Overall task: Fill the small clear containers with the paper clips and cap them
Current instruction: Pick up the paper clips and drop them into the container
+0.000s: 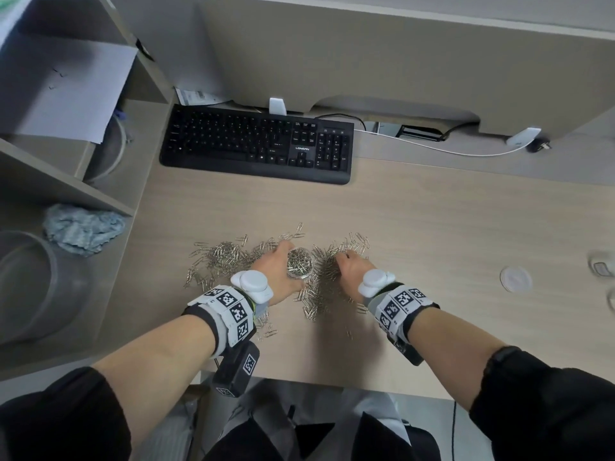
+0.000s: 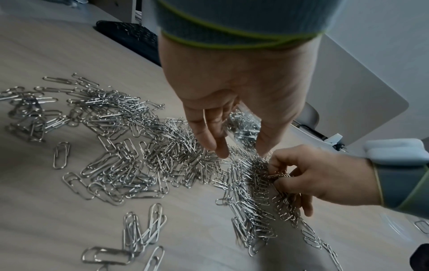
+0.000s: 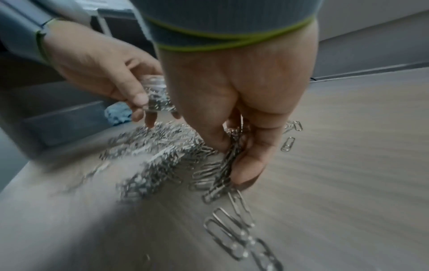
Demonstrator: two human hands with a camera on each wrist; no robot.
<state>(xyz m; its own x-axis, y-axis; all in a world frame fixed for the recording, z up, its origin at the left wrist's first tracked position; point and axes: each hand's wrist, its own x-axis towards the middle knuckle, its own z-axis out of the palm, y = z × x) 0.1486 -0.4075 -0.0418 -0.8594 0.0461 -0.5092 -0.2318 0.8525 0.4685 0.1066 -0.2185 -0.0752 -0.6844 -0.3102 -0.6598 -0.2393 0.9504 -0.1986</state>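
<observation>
A small clear container point(image 1: 300, 263), nearly full of silver clips, sits in my left hand point(image 1: 278, 265), whose fingers curl round its wall; the same container point(image 2: 243, 128) shows between thumb and fingers in the left wrist view, and the container point(image 3: 156, 95) again in the right wrist view. A wide pile of paper clips point(image 1: 229, 257) covers the desk under both hands. My right hand point(image 1: 349, 266) pinches a bunch of clips point(image 3: 226, 161) out of the pile just right of the container. A round clear lid point(image 1: 515, 278) lies flat far to the right.
A black keyboard point(image 1: 258, 143) lies behind the pile. A shelf unit with a crumpled blue cloth point(image 1: 83, 229) and a large clear tub point(image 1: 30, 284) stands at left. Other clear containers point(image 1: 600, 267) sit blurred at the right edge. A white cable point(image 1: 432, 148) runs along the back.
</observation>
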